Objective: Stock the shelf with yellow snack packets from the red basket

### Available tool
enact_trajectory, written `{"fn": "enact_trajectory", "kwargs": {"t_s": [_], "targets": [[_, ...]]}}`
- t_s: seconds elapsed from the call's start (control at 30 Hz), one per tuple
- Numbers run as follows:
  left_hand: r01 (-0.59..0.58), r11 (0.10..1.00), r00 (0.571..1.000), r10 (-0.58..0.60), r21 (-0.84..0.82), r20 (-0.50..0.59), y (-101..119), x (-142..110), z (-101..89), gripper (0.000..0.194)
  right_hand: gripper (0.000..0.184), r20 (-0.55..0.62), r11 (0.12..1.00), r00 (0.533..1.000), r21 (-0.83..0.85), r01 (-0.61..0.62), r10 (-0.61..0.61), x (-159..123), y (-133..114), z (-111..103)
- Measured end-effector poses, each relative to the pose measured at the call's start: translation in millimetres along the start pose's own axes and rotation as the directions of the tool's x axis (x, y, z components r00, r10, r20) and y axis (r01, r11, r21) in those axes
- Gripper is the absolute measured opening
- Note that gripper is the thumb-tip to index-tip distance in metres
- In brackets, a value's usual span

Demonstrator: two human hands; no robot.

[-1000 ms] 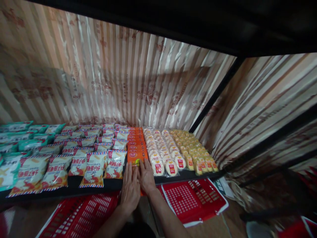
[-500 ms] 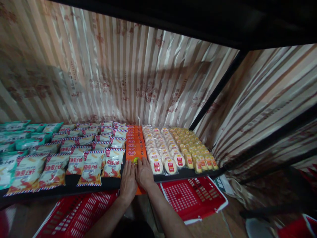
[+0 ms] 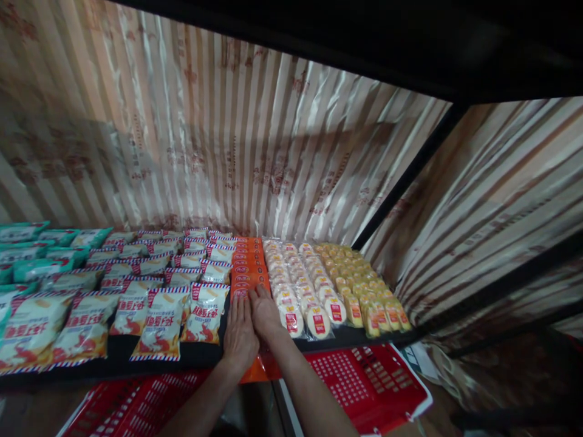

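Observation:
A row of overlapping orange packets (image 3: 248, 264) runs from the back to the front of the black shelf. My left hand (image 3: 240, 332) lies on the front of this row with its fingers stretched forward. Beside it, nearly touching, my right hand (image 3: 265, 314) rests flat on the same packets, fingers extended. Both palms hide much of the front packet, and its orange lower end (image 3: 260, 371) hangs over the shelf edge. To the left sit white snack bags (image 3: 206, 312) with red and blue striped ends. Round, pale wrapped biscuits (image 3: 291, 315) stand in rows on the right.
Yellow wrapped snacks (image 3: 378, 303) fill the shelf's right end, and teal bags (image 3: 43, 267) its left. Red perforated baskets (image 3: 350, 379) are below the front edge. Striped sheeting (image 3: 204, 121) hangs behind, with a slanting black post (image 3: 410, 173) at the right.
My hands have slid slightly forward over the front orange packet, covering its yellow-green spot. More orange shows below the shelf edge. The view has shifted a little, so the shelf appears lower.

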State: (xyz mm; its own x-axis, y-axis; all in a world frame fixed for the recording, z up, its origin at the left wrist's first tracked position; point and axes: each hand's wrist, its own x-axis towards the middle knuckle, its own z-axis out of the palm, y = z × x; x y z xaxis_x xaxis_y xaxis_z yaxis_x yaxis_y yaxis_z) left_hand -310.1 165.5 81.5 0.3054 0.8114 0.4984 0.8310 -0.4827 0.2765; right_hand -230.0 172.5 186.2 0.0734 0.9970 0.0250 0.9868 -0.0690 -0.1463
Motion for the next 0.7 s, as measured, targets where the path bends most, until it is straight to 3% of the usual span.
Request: {"fn": "enact_trajectory", "kwargs": {"t_s": [0.13,0.37,0.7], "targets": [[-0.035,0.999,0.999,0.035,0.036,-0.01,1,-5,5.0,0.062,0.042,0.084,0.999,0.996,-0.034,-0.019,0.022,6,-3,-6],[-0.039,0.999,0.999,0.039,0.023,0.014,8,-4,-10.5,0.063,0.04,0.128,0.995,0.991,-0.096,-0.029,0.041,11,-11,-14],[-0.051,0.993,0.989,0.065,0.105,-0.13,8,-3,-12.7,0.048,0.037,0.173,0.989,0.984,-0.134,0.069,-0.045,24,-5,-32]]}}
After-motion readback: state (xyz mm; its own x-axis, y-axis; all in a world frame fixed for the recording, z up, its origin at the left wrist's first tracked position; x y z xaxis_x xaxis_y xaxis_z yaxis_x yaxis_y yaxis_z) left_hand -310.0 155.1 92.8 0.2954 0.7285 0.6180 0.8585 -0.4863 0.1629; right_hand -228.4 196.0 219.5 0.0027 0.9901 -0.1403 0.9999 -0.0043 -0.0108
